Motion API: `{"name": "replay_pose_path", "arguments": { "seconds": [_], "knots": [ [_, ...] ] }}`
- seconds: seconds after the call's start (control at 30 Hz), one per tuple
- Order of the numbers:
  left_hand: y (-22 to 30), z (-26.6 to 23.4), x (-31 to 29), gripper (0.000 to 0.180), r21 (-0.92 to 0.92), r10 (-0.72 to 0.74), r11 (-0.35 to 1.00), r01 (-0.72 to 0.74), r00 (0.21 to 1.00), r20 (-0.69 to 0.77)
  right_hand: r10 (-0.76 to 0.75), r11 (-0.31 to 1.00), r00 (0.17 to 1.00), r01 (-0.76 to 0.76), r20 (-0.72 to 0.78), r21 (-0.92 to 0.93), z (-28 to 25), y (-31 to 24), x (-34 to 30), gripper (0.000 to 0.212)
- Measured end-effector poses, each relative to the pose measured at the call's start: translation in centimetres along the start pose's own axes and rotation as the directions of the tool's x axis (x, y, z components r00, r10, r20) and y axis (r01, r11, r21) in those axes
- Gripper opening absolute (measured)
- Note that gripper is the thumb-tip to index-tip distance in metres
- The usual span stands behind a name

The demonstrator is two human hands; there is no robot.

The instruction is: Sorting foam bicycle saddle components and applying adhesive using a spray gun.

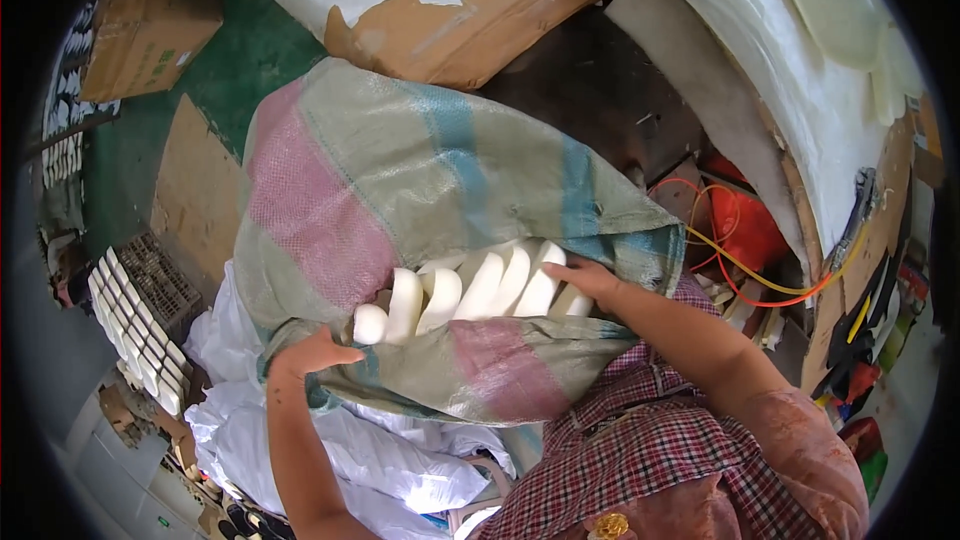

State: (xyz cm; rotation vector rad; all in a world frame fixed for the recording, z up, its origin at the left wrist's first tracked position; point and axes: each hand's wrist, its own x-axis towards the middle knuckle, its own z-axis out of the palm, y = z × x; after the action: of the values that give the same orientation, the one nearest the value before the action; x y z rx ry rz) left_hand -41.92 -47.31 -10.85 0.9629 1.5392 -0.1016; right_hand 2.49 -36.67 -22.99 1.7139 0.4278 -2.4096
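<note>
A large woven sack (400, 155), greenish with pink and blue stripes, lies across my lap with its mouth spread wide. Inside the mouth, a row of smooth, white, curved pieces (483, 285) stands packed side by side; their exact kind I cannot make out. My left hand (312, 352) grips the near left rim of the sack, thumb on top and the other fingers hidden beneath the fabric. At the right end of the row, my right hand (588, 282) reaches in with fingers stretched out, their tips touching one white piece.
White plastic bags (350, 460) lie below the sack. A torn cardboard box (460, 30) is beyond it. An orange hose (770, 302) loops at the right near a red bag (735, 225). A stack of pale blocks (135, 330) and a carton (150, 30) stand left.
</note>
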Motion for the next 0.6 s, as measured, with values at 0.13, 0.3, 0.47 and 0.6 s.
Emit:
{"name": "replay_pose_path", "arguments": {
  "seconds": [0.13, 0.3, 0.47, 0.6],
  "knots": [
    [4.5, 0.5, 3.3, 0.063, -0.353, -0.442, 0.778, 0.519, 0.852, 0.280, -0.006, 0.974, 0.983, -0.036, -0.184, -0.225, -0.6, 0.9, -0.6, 0.084],
    [2.8, 0.8, 5.5, 0.073, -0.355, -0.347, 0.840, 0.410, 0.909, 0.231, -0.104, 0.994, 0.994, 0.103, 0.023, 0.045, 1.9, -0.6, 2.9, 0.085],
    [5.1, 2.3, 3.2, 0.108, -0.135, -0.350, 0.930, 0.343, 0.936, -0.035, -0.339, 0.880, 0.940, 0.303, -0.036, -0.365, 6.0, -2.7, 1.6, 0.071],
    [9.2, 2.1, -1.7, 0.095, -0.173, -0.247, 0.960, 0.222, 0.959, -0.140, -0.496, 0.825, 0.868, 0.466, -0.014, -0.320, 6.3, -5.2, -3.6, 0.060]
  ]
}}
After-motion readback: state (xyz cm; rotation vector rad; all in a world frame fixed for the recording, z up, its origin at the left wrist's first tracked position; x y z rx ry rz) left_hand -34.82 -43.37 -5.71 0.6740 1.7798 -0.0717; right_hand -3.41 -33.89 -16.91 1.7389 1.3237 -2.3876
